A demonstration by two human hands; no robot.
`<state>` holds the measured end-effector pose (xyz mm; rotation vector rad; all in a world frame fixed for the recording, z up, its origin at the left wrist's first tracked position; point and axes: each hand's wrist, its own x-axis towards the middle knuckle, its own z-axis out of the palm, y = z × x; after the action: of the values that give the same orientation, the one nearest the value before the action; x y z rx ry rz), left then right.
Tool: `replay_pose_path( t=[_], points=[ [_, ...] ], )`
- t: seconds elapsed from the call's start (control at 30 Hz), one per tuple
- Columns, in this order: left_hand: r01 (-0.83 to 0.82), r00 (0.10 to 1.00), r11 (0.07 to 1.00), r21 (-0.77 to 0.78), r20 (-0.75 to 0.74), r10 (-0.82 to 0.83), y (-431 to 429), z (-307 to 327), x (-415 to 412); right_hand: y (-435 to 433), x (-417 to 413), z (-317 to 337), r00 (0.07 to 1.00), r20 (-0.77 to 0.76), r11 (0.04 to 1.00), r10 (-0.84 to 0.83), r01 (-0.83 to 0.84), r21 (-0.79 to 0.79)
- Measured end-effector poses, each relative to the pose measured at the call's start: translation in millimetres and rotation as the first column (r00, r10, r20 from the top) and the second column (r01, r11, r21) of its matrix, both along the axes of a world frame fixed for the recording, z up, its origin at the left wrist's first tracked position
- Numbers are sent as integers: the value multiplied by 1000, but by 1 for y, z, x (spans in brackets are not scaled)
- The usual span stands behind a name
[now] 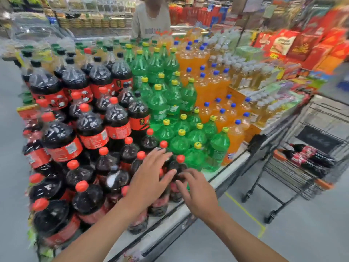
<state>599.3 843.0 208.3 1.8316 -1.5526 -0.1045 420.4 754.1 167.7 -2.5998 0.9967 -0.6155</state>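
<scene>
The left forearm (105,224) and right forearm (243,231) rise from the lower edge of the view and converge. The left hand (151,178) lies palm down, fingers (157,155) straight and slightly spread. The right hand (198,193) lies palm down, fingers loosely bent, tips near the left thumb.

Only two hands and forearms show of the person. The left hand (149,180) and right hand (199,193) are bare, with slim, long fingers (160,157) whose tips are blurred, so the nails cannot be made out. The left forearm (98,229) and right forearm (245,235) are slender and uncovered down to the lower edge of the view; any sleeve lies out of sight.
</scene>
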Motion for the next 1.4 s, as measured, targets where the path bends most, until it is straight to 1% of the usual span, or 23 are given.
replay_pose_path(
  t=[0.07,0.1,0.17,0.27,0.37,0.43,0.63,0.8,1.0,1.1,1.23,1.4],
  points=[
    [57,995,998,14,78,-57,-24,6,-30,-16,-39,6,993,47,994,-109,110,-18],
    [81,991,996,28,103,-84,-35,6,-47,-23,-60,9,985,47,986,-165,166,-8],
    [129,982,990,65,134,-137,-56,3,-85,-35,-108,13,964,24,965,-263,264,-2],
    [206,964,970,133,141,-224,-83,-9,-145,-44,-183,16,915,-35,914,-403,404,44],
    [285,945,936,204,101,-310,-100,-24,-207,-45,-260,14,853,-104,848,-512,521,100],
    [315,938,916,247,69,-341,-109,-35,-247,-44,-309,10,818,-123,807,-561,574,139],
    [381,921,844,376,-80,-381,-131,-66,-347,-42,-416,-3,733,-187,703,-654,680,208],
    [424,901,784,454,-126,-415,-156,-83,-395,-54,-467,-16,690,-209,643,-693,723,255],
    [478,875,763,435,-163,-455,-218,-91,-433,-103,-507,-35,657,-246,602,-713,753,265],
    [513,856,755,408,-174,-487,-267,-95,-446,-144,-522,-38,635,-280,576,-720,772,268],
    [542,837,733,410,-189,-514,-343,-94,-463,-203,-539,-28,590,-304,536,-748,807,248],
    [589,803,701,402,-193,-564,-436,-93,-495,-277,-562,-24,544,-270,488,-794,836,250]
  ],
)
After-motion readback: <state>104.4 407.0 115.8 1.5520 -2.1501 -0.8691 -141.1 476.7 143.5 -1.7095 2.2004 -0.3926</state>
